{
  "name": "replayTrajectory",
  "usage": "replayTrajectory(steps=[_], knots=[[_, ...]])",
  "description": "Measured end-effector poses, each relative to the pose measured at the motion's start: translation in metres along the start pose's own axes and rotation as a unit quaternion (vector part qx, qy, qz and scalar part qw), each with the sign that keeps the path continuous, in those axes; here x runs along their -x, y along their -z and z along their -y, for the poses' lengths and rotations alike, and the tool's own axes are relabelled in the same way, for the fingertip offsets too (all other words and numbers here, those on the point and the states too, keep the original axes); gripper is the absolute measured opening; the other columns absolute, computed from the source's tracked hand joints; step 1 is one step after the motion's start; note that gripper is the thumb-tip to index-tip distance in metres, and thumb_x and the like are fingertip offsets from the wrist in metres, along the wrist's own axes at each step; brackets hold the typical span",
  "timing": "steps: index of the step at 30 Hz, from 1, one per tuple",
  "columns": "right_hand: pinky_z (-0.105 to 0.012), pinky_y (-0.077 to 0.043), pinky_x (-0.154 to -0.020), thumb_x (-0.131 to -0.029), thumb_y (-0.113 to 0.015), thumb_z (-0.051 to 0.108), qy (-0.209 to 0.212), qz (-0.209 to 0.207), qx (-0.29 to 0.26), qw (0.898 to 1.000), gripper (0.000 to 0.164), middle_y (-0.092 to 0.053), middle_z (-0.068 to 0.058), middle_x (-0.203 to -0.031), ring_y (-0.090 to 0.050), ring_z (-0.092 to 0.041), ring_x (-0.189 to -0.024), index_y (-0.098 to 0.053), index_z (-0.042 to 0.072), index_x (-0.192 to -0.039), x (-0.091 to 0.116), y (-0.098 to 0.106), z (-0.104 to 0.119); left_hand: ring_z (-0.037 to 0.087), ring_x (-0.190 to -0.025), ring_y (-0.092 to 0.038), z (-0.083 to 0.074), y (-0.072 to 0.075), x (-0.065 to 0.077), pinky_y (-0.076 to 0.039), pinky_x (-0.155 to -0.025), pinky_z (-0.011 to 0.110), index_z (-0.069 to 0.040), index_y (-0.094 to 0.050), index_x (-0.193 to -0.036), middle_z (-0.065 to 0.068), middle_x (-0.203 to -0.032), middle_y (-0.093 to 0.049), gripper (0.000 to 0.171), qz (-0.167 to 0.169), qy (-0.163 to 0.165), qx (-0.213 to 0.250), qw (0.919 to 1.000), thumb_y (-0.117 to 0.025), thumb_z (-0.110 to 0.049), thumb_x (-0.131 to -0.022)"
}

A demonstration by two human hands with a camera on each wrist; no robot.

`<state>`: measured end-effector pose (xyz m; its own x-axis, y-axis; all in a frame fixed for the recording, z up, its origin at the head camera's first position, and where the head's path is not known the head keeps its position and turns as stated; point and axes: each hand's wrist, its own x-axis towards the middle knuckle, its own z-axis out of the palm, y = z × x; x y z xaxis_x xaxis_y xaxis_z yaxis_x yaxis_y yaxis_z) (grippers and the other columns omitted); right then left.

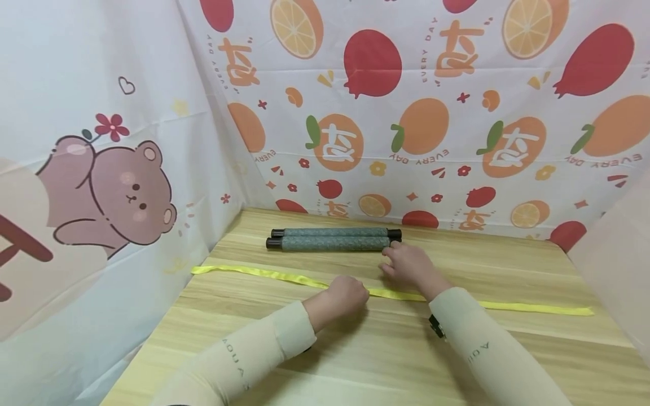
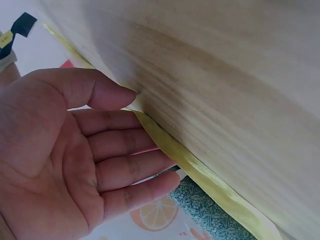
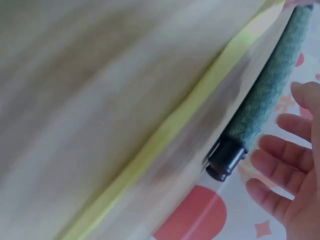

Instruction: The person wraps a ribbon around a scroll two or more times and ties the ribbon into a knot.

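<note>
Two rolled scrolls [image 1: 335, 242] with green patterned backing and black end knobs lie side by side at the back of the table. A yellow ribbon [image 1: 533, 308] stretches across the table in front of them. My left hand [image 1: 347, 296] is at the ribbon's middle, its fingertips right at the ribbon's edge in the left wrist view, where the fingers [image 2: 130, 167] look relaxed. Above the table, my right hand [image 1: 408, 265] is near the scrolls' right ends. Its fingers [image 3: 277, 150] are spread and loosely bent beside a black knob [image 3: 226, 159], holding nothing.
Wood-grain table [image 1: 508, 361] with a fruit-printed cloth [image 1: 421, 73] hanging behind it. Another cloth [image 1: 76, 304] with a bear print hangs at the left, and a plain white one [image 1: 614, 248] stands along the right edge.
</note>
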<state>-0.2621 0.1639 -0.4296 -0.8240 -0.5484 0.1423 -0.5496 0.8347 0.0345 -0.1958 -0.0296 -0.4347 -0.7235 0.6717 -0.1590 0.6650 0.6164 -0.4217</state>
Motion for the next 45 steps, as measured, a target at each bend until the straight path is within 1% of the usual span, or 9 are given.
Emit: replayTrajectory(steps=[4,7,12,19,24,29,36,40,45], knots=[[-0.047,-0.053,-0.084,-0.092,-0.067,0.042,-0.015,0.005,-0.005,1.000,0.049,-0.059,-0.013,-0.114,-0.059,-0.029,-0.099,-0.062,0.009,-0.127,-0.012,-0.004,-0.009,0.006,-0.049,-0.040,0.002,-0.001,-0.002,-0.047,-0.045,0.026,-0.022,-0.061,-0.070,-0.008,-0.065,-0.058,0.026,-0.009,0.000,0.011,0.9999,-0.059,-0.019,-0.095],[-0.052,-0.047,-0.098,-0.090,-0.070,0.043,-0.026,0.005,-0.016,1.000,0.057,-0.055,-0.015,-0.126,-0.054,-0.034,-0.116,-0.057,0.009,-0.134,-0.023,-0.006,-0.014,0.008,-0.054,-0.049,0.005,0.000,-0.003,-0.049,-0.049,0.028,-0.022,-0.065,-0.079,-0.006,-0.072,-0.062,0.015,0.000,-0.001,0.041,0.9992,-0.060,-0.019,-0.093],[-0.055,-0.041,-0.105,-0.085,-0.074,0.048,-0.032,0.012,-0.029,0.999,0.072,-0.050,-0.015,-0.136,-0.046,-0.035,-0.128,-0.050,0.010,-0.141,-0.042,-0.006,-0.015,0.008,-0.057,-0.048,0.013,0.004,-0.004,-0.050,-0.054,0.028,-0.021,-0.064,-0.086,-0.006,-0.073,-0.061,0.004,0.022,0.005,0.076,0.9968,-0.066,-0.019,-0.089],[-0.059,-0.030,-0.113,-0.081,-0.071,0.060,-0.067,0.054,-0.069,0.994,0.090,-0.033,-0.014,-0.157,-0.032,-0.038,-0.143,-0.036,0.015,-0.152,-0.062,-0.008,-0.011,0.009,-0.058,-0.050,0.018,0.010,-0.004,-0.052,-0.057,0.028,-0.020,-0.067,-0.086,-0.006,-0.074,-0.063,0.006,0.043,0.010,0.104,0.9936,-0.072,-0.022,-0.087],[-0.061,-0.026,-0.114,-0.080,-0.073,0.060,-0.082,0.067,-0.094,0.990,0.095,-0.029,-0.013,-0.159,-0.026,-0.037,-0.146,-0.033,0.015,-0.154,-0.066,-0.013,-0.015,0.009,-0.060,-0.052,0.019,0.010,-0.007,-0.053,-0.059,0.029,-0.020,-0.066,-0.083,-0.006,-0.074,-0.063,0.010,0.055,0.017,0.114,0.9917,-0.074,-0.025,-0.085],[-0.063,-0.023,-0.114,-0.080,-0.072,0.062,-0.110,0.097,-0.137,0.980,0.100,-0.023,-0.015,-0.161,-0.021,-0.039,-0.148,-0.026,0.016,-0.157,-0.065,-0.021,-0.020,0.009,-0.065,-0.056,0.022,0.006,-0.010,-0.053,-0.063,0.028,-0.020,-0.066,-0.086,-0.007,-0.077,-0.064,0.015,0.058,0.017,0.127,0.9900,-0.079,-0.028,-0.082],[-0.063,-0.025,-0.112,-0.077,-0.070,0.068,-0.122,0.107,-0.137,0.977,0.104,-0.030,-0.019,-0.156,-0.029,-0.042,-0.143,-0.025,0.018,-0.157,-0.064,-0.027,-0.021,0.009,-0.063,-0.051,0.024,0.006,-0.009,-0.049,-0.060,0.028,-0.020,-0.062,-0.080,-0.007,-0.075,-0.060,0.014,0.062,0.019,0.156,0.9855,-0.076,-0.022,-0.083],[-0.066,-0.027,-0.109,-0.076,-0.070,0.069,-0.137,0.112,-0.135,0.975,0.104,-0.032,-0.021,-0.153,-0.033,-0.044,-0.139,-0.027,0.019,-0.156,-0.061,-0.026,-0.017,0.009,-0.066,-0.054,0.025,0.006,-0.011,-0.051,-0.063,0.029,-0.020,-0.061,-0.081,-0.007,-0.077,-0.061,0.017,0.062,0.019,0.152,0.9862,-0.077,-0.025,-0.082],[-0.069,-0.030,-0.105,-0.075,-0.070,0.070,-0.147,0.108,-0.136,0.974,0.099,-0.039,-0.020,-0.149,-0.037,-0.042,-0.136,-0.032,0.019,-0.153,-0.062,-0.032,-0.016,0.008,-0.068,-0.056,0.025,0.006,-0.012,-0.052,-0.064,0.029,-0.020,-0.064,-0.084,-0.007,-0.077,-0.062,0.015,0.066,0.017,0.151,0.9861,-0.077,-0.027,-0.083]])
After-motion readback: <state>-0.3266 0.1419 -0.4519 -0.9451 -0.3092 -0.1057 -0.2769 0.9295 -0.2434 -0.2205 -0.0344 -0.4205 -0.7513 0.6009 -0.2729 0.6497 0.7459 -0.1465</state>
